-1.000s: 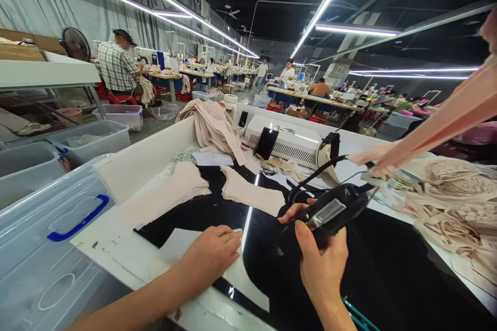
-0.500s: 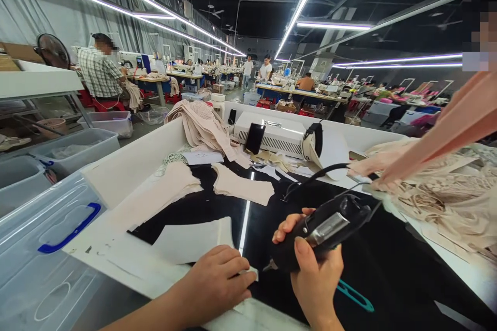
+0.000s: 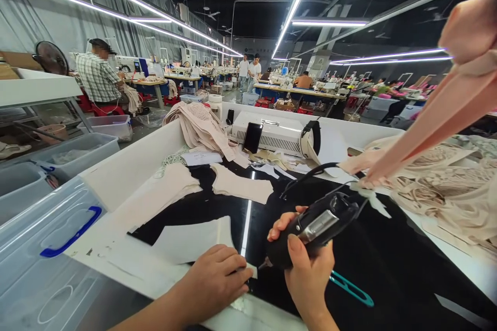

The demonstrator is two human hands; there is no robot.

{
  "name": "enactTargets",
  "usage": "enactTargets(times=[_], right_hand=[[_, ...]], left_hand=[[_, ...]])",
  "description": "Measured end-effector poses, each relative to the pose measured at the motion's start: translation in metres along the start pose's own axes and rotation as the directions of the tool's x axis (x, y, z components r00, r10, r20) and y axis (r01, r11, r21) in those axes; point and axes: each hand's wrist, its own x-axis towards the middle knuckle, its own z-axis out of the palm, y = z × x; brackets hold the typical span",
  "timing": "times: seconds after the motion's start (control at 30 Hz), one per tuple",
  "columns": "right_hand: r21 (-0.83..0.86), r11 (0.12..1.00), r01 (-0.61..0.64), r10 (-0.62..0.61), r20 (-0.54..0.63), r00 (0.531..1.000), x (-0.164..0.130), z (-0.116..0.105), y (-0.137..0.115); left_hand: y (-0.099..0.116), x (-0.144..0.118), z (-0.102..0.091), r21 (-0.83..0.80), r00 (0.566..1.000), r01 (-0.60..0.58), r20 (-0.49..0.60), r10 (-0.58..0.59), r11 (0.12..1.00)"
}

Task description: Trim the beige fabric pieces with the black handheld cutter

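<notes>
Tool (image 3: 319,225), lower right of centre, is grasped in your right hand (image 3: 309,271). Since a second ago its tip (image 3: 266,262) has come nearer your left hand (image 3: 217,276), which partly covers a scrap (image 3: 253,271), pinching or pressing unclear; tip and scrap look nearly touching.

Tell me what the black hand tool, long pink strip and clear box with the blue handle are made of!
Black hand tool: probably smooth plastic, from its soft sheen; its silver plate shines like metal. Pink strip: seemingly soft, matte cloth, because it has folds. Clear box with blue handle: likely glossy plastic, see-through with bright reflections.
</notes>
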Motion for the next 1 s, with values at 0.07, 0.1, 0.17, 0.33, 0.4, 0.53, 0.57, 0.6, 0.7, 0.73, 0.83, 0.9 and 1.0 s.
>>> enactTargets(times=[0.07, 0.1, 0.17, 0.33, 0.4, 0.53, 0.57, 0.6, 0.7, 0.73, 0.83, 0.9, 1.0], right_hand=[[-0.001, 1.0, -0.008, 0.008, 0.0, 1.0, -0.001, 0.001, 0.0], [-0.001, 1.0, -0.011, 0.011, 0.0, 1.0, -0.001, 0.001, 0.0], [0.0, 1.0, -0.013, 0.013, 0.006, 1.0, -0.002, 0.002, 0.001], [0.0, 1.0, -0.016, 0.016, 0.007, 1.0, -0.001, 0.004, 0.001], [-0.01, 0.999, -0.033, 0.033, -0.01, 0.999, 0.0, 0.006, -0.001], [-0.003, 0.999, -0.054, 0.054, -0.016, 0.998, 0.001, 0.006, -0.007], [0.006, 0.999, -0.054, 0.054, -0.02, 0.998, 0.001, 0.006, -0.008], [0.015, 0.998, -0.054, 0.054, -0.023, 0.998, 0.0, 0.005, -0.009], [0.035, 0.998, -0.046, 0.046, -0.014, 0.999, -0.004, 0.004, -0.011], [0.037, 0.998, -0.044, 0.044, -0.006, 0.999, -0.005, 0.004, -0.011], [0.028, 0.998, -0.052, 0.052, -0.006, 0.999, -0.007, 0.004, -0.01], [0.013, 0.998, -0.063, 0.063, -0.006, 0.998, -0.007, 0.004, -0.009], [-0.009, 0.997, -0.074, 0.074, 0.003, 0.997, -0.007, 0.003, -0.009]], left_hand=[[0.001, 0.0, 0.0, 0.0, 1.0, 0.003, 0.008, -0.003, 1.0], [0.001, 0.0, 0.0, 0.0, 1.0, 0.006, 0.012, -0.006, 1.0], [0.001, 0.0, 0.001, -0.004, 1.0, 0.013, 0.018, -0.013, 1.0], [0.0, -0.001, 0.001, -0.014, 0.999, 0.024, 0.026, -0.023, 1.0], [0.0, -0.001, 0.001, -0.017, 0.999, 0.029, 0.029, -0.028, 0.999], [0.001, -0.002, 0.002, -0.009, 0.999, 0.033, 0.039, -0.033, 0.999], [0.001, -0.002, 0.002, -0.008, 0.999, 0.032, 0.042, -0.032, 0.999], [0.001, -0.002, 0.002, -0.006, 0.999, 0.032, 0.044, -0.031, 0.999], [0.0, -0.002, 0.002, -0.001, 0.999, 0.03, 0.043, -0.03, 1.0], [0.0, -0.002, 0.003, 0.001, 0.999, 0.031, 0.044, -0.031, 1.0], [0.001, -0.003, 0.004, 0.004, 0.998, 0.04, 0.048, -0.04, 0.999], [0.001, -0.004, 0.004, 0.001, 0.998, 0.042, 0.05, -0.042, 0.999], [0.001, -0.004, 0.003, -0.005, 0.998, 0.045, 0.055, -0.044, 0.999]])
